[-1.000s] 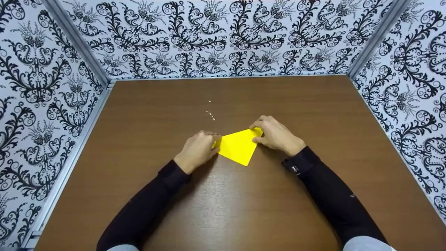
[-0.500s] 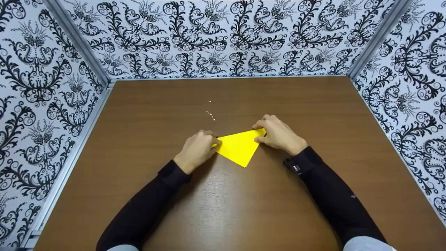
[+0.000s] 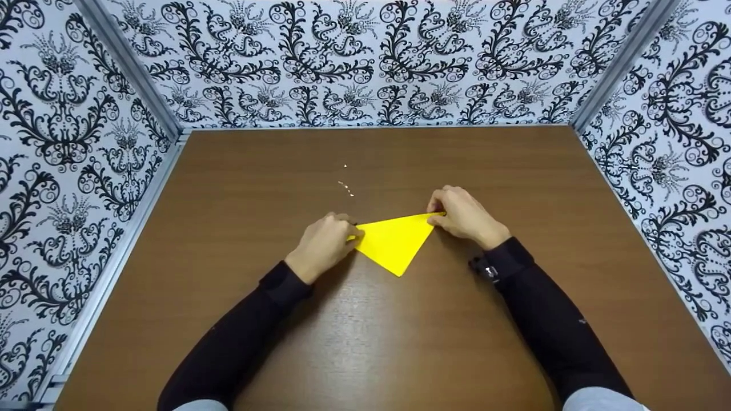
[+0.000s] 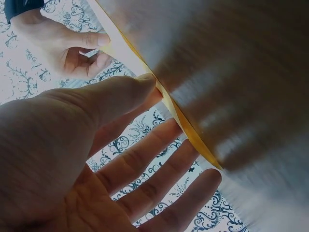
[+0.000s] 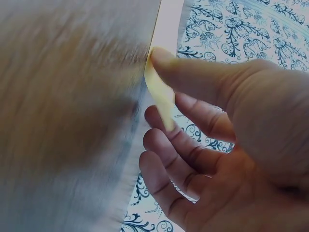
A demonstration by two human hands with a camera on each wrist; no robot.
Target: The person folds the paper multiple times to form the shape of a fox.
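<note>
A sheet of yellow paper (image 3: 394, 242) lies near the middle of the brown table, showing a roughly triangular outline with one corner towards the person. At its left end, the left hand (image 3: 322, 245) pinches the paper. The right hand (image 3: 465, 217) holds the far right corner between thumb and fingers. From the left wrist, the paper (image 4: 193, 137) appears as a thin edge under the thumb, the other fingers spread beneath. In the right wrist view a bent yellow tip (image 5: 166, 113) hangs between the thumb and the curled fingers.
Small white specks (image 3: 346, 188) lie on the table (image 3: 365, 342) beyond the paper. Patterned black-and-white panels (image 3: 365, 63) with grey metal posts (image 3: 128, 65) stand at the back and both sides.
The right hand has slid rightwards to the paper's corner, its fingers more curled, and more of the sheet shows. The near corner has shifted slightly left and closer. The left hand is almost still.
</note>
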